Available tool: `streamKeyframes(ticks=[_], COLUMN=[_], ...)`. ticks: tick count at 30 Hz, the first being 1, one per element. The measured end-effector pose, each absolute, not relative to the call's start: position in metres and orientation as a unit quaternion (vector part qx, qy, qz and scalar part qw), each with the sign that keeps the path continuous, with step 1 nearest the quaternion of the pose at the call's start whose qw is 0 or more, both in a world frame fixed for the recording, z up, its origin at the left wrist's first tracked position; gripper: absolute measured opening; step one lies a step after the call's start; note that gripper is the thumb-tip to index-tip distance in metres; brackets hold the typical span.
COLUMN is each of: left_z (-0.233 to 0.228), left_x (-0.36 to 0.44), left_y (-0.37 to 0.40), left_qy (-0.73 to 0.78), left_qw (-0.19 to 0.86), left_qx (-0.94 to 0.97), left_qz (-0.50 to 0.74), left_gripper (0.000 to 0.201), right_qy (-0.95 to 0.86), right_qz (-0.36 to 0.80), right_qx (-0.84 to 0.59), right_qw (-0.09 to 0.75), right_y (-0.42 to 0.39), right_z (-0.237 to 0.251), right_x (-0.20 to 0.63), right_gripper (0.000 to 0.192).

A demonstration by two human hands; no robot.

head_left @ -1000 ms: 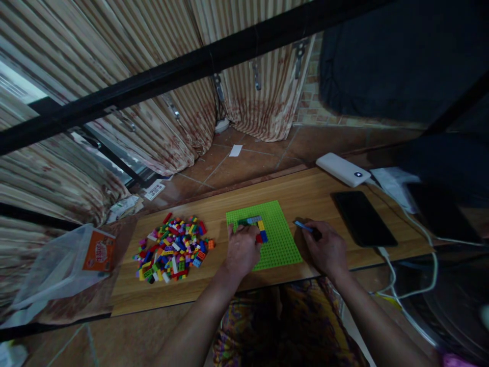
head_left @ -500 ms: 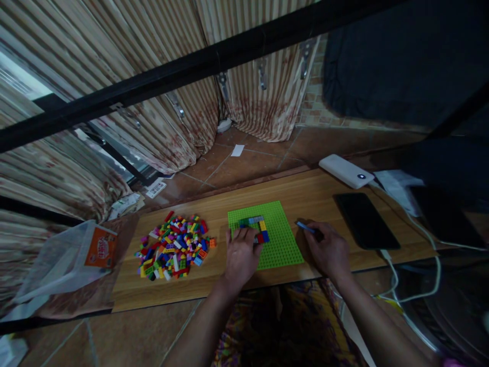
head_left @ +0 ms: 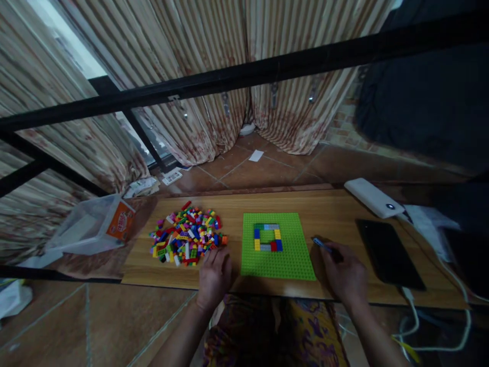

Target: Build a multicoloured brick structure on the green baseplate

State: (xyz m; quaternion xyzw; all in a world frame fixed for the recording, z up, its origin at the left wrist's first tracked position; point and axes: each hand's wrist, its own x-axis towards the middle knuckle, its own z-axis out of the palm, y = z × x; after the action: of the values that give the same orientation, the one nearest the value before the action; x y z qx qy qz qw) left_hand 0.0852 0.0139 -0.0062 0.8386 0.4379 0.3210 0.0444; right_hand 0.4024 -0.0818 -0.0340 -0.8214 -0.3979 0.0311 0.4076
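Note:
My left hand (head_left: 215, 275) rests at the lower right edge of a heap of mixed toy building bricks (head_left: 187, 235). Its fingers are loosely bent and slightly apart, and I see nothing held in them. My right hand (head_left: 346, 274) is closed around a slim blue pen-like stick (head_left: 322, 244), whose tip points left, just beyond the right edge of the green studded baseplate (head_left: 290, 265). On that baseplate stands a square ring of bricks (head_left: 277, 233) in green, grey, yellow, blue and red, with its middle open.
Right of my right hand lies a black phone (head_left: 389, 254) with a white cable. Behind it sits a white power bank (head_left: 374, 198). A clear plastic box (head_left: 91, 224) with an orange label stands left of the wooden board (head_left: 153, 275). A black bar (head_left: 229, 79) crosses in front.
My left hand has left the brick ring on the baseplate and moved left to the brick heap. My right hand still holds the stick beside the baseplate. The camera view has turned.

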Motion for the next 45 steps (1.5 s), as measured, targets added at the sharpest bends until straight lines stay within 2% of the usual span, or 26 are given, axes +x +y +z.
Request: streamKeyframes(ticks=[15, 23, 27, 31, 45], left_z=[-0.017, -0.02, -0.02, -0.019, -0.015], left_x=[0.072, 0.071, 0.071, 0.072, 0.072], left_y=[0.013, 0.014, 0.014, 0.014, 0.014], left_qy=[0.4, 0.402, 0.406, 0.408, 0.412], left_qw=[0.073, 0.071, 0.071, 0.074, 0.089], left_qx=[0.863, 0.867, 0.864, 0.864, 0.862], left_qz=[0.3, 0.286, 0.289, 0.286, 0.283], left_gripper=[0.015, 0.014, 0.013, 0.015, 0.015], right_qy=[-0.442, -0.552, -0.626, -0.633, -0.631], right_qz=[0.014, -0.109, -0.081, -0.059, -0.057], right_qx=[-0.828, -0.762, -0.7, -0.706, -0.712], right_qw=[0.344, 0.321, 0.334, 0.312, 0.304], right_y=[-0.088, -0.084, -0.079, -0.073, -0.066], right_z=[-0.04, -0.029, -0.026, -0.024, -0.031], right_x=[0.415, 0.376, 0.337, 0.312, 0.305], right_gripper=[0.05, 0.043, 0.034, 0.035, 0.033])
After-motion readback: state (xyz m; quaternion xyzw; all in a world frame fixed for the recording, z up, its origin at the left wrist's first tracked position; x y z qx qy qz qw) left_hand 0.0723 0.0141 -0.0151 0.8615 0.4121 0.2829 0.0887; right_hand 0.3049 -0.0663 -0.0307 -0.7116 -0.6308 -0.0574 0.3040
